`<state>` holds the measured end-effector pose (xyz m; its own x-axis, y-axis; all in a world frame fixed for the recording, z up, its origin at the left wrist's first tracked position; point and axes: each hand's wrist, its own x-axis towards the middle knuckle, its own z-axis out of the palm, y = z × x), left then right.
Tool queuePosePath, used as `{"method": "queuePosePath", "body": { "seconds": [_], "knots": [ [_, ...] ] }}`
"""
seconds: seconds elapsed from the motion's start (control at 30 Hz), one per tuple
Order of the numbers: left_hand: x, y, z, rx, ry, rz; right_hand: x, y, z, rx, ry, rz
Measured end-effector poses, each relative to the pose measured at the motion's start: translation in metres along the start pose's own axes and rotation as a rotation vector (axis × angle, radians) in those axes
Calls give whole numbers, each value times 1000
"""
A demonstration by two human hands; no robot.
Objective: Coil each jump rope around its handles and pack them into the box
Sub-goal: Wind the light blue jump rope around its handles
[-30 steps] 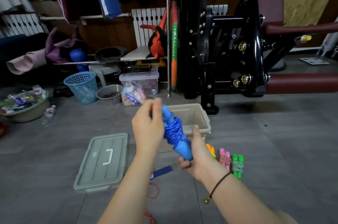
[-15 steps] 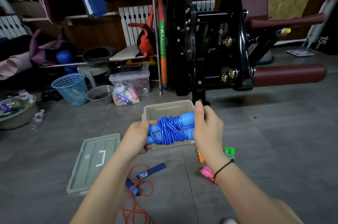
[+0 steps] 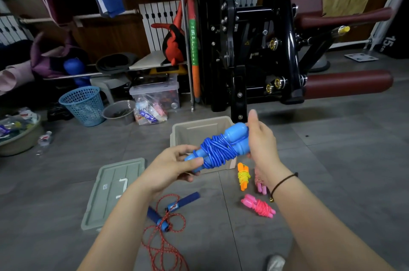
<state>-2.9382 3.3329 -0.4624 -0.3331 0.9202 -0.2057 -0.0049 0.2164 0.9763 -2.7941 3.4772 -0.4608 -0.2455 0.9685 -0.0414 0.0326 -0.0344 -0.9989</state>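
Observation:
A blue jump rope (image 3: 218,147) is coiled round its two blue handles and held in the air over the near edge of the open beige box (image 3: 199,129). My left hand (image 3: 174,165) grips the lower handle ends. My right hand (image 3: 260,140) holds the upper ends. On the floor right of the box lie coiled ropes: an orange one with yellow cord (image 3: 243,176), a pink one (image 3: 260,205), and a pale pink one (image 3: 259,183) partly hidden by my right wrist. A loose red rope with dark blue handles (image 3: 170,211) lies under my arms.
The box's grey lid (image 3: 115,191) lies on the floor to the left. A black exercise machine (image 3: 254,49) with maroon pads stands behind the box. A blue basket (image 3: 83,105), a grey bowl (image 3: 118,111) and a clear storage bin (image 3: 155,93) sit at the back left.
The blue bundle turned from upright to nearly level and now tilts up to the right. My right hand shifted from its lower end to its upper end. The view swung slightly.

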Motion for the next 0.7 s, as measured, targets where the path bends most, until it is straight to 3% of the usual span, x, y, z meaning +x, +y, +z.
{"method": "queuePosePath", "body": {
  "seconds": [0.1,0.13,0.27,0.47,0.6,0.7],
  "knots": [
    [6,2,10,-217,113,23,4,-5,-1,492,-211,195],
    [9,2,15,-296,153,29,5,-4,-2,528,-311,227],
    [21,-1,37,-319,152,42,-6,15,-4,172,-664,213],
    [44,-4,52,172,52,15,6,26,-27,131,-544,135],
    [60,-6,55,373,-86,-105,8,39,-47,-106,-541,124],
    [70,-13,53,546,-135,-164,7,62,-58,-193,-533,258]
  ]
}}
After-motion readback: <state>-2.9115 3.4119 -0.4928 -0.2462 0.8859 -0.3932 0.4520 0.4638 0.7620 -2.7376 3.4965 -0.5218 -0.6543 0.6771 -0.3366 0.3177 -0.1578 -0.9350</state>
